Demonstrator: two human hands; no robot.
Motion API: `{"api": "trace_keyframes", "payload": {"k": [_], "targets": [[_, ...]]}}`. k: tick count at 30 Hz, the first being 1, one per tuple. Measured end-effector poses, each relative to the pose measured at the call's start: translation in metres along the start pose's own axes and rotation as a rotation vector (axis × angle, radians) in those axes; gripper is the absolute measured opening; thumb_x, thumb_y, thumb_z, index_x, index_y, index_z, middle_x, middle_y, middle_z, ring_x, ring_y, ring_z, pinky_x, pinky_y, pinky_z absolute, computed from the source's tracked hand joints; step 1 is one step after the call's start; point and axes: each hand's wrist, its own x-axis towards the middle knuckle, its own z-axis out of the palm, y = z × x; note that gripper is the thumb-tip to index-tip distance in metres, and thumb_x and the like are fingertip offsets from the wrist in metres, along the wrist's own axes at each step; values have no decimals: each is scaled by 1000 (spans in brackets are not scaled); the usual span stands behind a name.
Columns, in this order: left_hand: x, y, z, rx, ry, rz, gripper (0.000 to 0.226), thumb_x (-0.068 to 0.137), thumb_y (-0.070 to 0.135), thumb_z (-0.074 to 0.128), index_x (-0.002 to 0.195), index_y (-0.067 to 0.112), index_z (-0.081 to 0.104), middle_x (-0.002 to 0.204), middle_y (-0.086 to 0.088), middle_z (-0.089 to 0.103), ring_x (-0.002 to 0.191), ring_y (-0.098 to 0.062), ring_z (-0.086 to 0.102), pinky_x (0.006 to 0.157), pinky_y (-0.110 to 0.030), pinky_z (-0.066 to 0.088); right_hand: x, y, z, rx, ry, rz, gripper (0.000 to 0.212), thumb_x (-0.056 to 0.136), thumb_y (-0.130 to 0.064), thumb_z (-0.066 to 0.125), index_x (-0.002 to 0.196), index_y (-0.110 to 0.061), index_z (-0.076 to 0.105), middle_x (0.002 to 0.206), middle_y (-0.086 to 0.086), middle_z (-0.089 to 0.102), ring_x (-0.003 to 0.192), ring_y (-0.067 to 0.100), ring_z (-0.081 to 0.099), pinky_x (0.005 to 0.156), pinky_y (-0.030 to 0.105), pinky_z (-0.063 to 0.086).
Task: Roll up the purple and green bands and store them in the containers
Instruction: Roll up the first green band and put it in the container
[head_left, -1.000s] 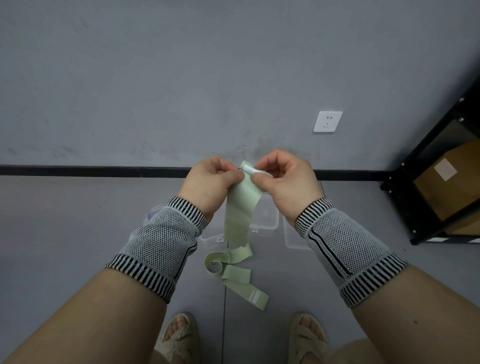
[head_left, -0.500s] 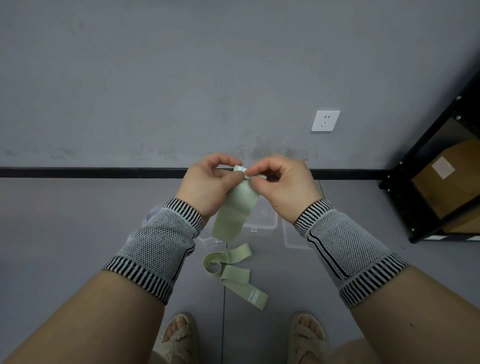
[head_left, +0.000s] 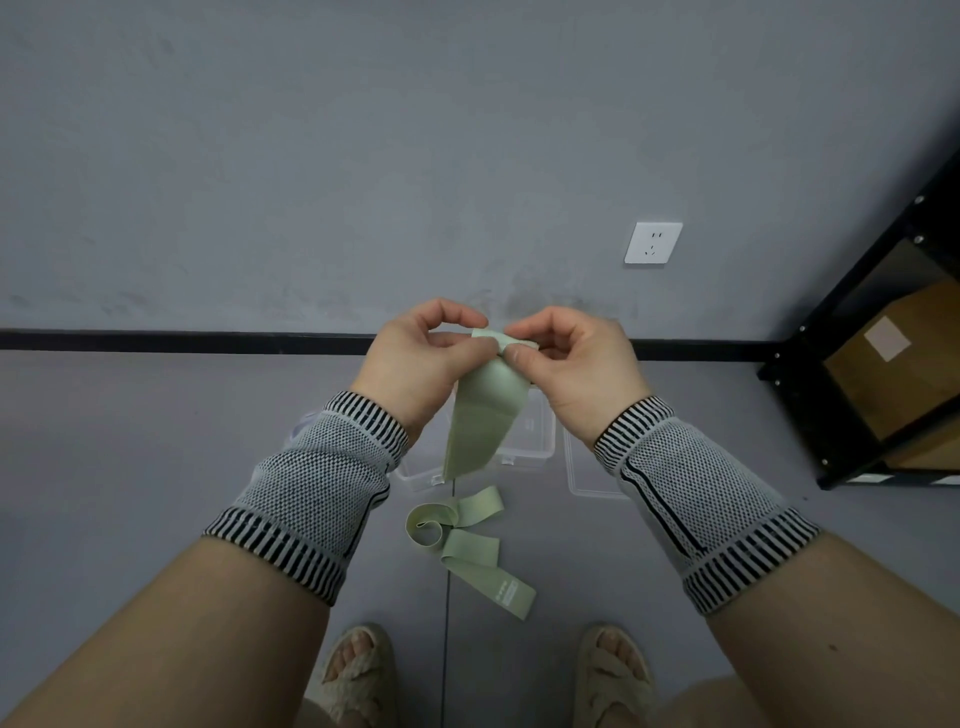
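A pale green band hangs in the air between my hands, its top end rolled into a small coil. My left hand pinches that coil from the left and my right hand pinches it from the right with thumb and forefinger. More green bands lie loosely curled on the grey floor below. Clear plastic containers stand on the floor behind the hanging band, partly hidden by it and by my wrists. No purple band is clearly visible.
A clear flat lid lies right of the containers. A black metal shelf holding a cardboard box stands at the right. The grey wall carries a white socket. My sandalled feet stand at the bottom.
The hanging part of the green band has grown shorter as its top end is wound up between my fingers. Both hands stay at the same height.
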Motion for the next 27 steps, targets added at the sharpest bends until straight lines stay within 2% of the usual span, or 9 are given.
{"api": "trace_keyframes", "payload": {"k": [3, 6, 9, 10, 12, 16, 19, 23, 27], "targets": [[1, -3, -1, 50, 29, 16, 13, 82, -1, 65, 82, 12, 60, 53, 6, 60, 41, 0, 48, 46, -12, 38, 0, 0, 1, -23, -25, -14, 24, 80, -5, 71, 77, -28, 64, 81, 2, 68, 74, 19, 60, 77, 35, 55], [2, -5, -1, 138, 34, 41, 16, 82, -1, 65, 80, 14, 59, 63, -1, 62, 46, -1, 51, 50, -14, 40, -1, 0, 0, -2, -72, 8, 24, 81, -1, 69, 80, -25, 63, 82, -1, 67, 75, 14, 62, 79, 30, 55], [4, -7, -1, 184, 24, 75, 20, 81, -2, 66, 79, 16, 58, 77, -11, 68, 65, -14, 62, 65, -27, 52, 0, 2, -2, 17, -79, 63, 12, 83, -10, 69, 84, -22, 65, 86, 9, 71, 82, 25, 68, 83, 40, 57], [4, -7, 0, 191, 20, 77, 21, 81, -3, 65, 80, 17, 57, 81, -13, 69, 73, -21, 64, 74, -35, 53, 0, 2, -2, 10, -84, 77, 9, 84, -12, 68, 85, -20, 66, 87, 13, 71, 84, 29, 69, 82, 44, 57], [4, -9, 0, 188, 28, 65, 24, 80, 0, 66, 86, 21, 55, 88, -12, 72, 83, -29, 67, 82, -40, 53, 1, 1, -3, 6, -88, 98, 5, 85, -11, 67, 85, -17, 68, 87, 17, 71, 86, 33, 68, 80, 47, 57], [7, -13, 1, 160, 60, -6, 22, 80, 11, 71, 94, 22, 58, 89, -6, 73, 80, -19, 68, 78, -33, 53, 2, -1, -3, 79, 0, 105, 10, 85, -8, 66, 79, -15, 68, 85, 20, 71, 82, 34, 69, 78, 50, 57], [5, -16, 5, 257, 2, -45, 7, 82, 11, 68, 88, 15, 65, 82, -8, 72, 75, -16, 67, 76, -30, 54, 4, 1, -3, 118, 87, 121, 16, 85, -7, 67, 74, -19, 67, 81, 16, 70, 78, 29, 68, 79, 50, 56], [4, -14, 8, 222, 12, -51, 4, 83, 12, 68, 82, 16, 67, 81, -9, 72, 78, -19, 68, 82, -35, 56, 5, 4, -4, 88, 128, 101, 16, 83, -9, 69, 74, -22, 66, 82, 14, 71, 82, 31, 69, 80, 48, 57], [3, -14, 11, 242, 14, -36, 13, 81, 16, 71, 91, 21, 64, 80, -5, 72, 79, -21, 69, 79, -41, 56, 6, 7, -2, 66, 143, 85, 13, 83, -10, 69, 76, -21, 66, 82, 12, 71, 82, 29, 69, 80, 46, 57]]}}
